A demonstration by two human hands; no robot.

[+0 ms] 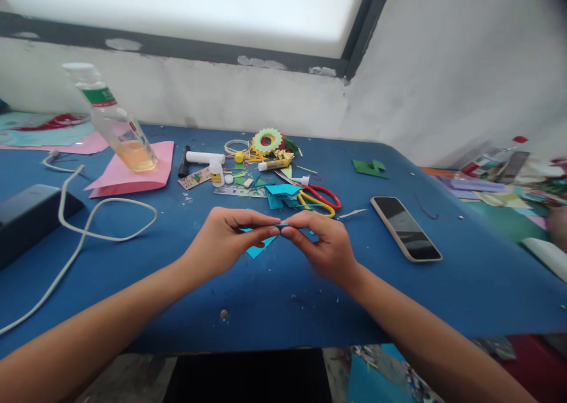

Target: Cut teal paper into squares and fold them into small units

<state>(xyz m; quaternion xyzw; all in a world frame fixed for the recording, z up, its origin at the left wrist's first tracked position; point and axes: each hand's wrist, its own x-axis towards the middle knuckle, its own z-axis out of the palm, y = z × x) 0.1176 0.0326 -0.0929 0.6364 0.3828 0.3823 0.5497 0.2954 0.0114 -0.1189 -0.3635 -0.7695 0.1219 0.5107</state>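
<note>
My left hand (pixel 225 237) and my right hand (pixel 321 240) meet above the blue table (pixel 274 296), both pinched on a small teal paper piece (pixel 282 225) held edge-on between the fingertips. Under the hands lies a light blue paper triangle (pixel 259 248). Just beyond them sit more teal paper scraps (pixel 281 193) and scissors (pixel 321 199) with red and yellow handles.
A phone (pixel 405 227) lies face up to the right. A tilted plastic bottle (pixel 115 122) stands on pink paper (pixel 133 169) at the left, near a white cable (pixel 84 223) and black box (pixel 29 217). Glue bottles (pixel 217 172), a paper flower (pixel 268 140) and green paper (pixel 370 168) lie further back.
</note>
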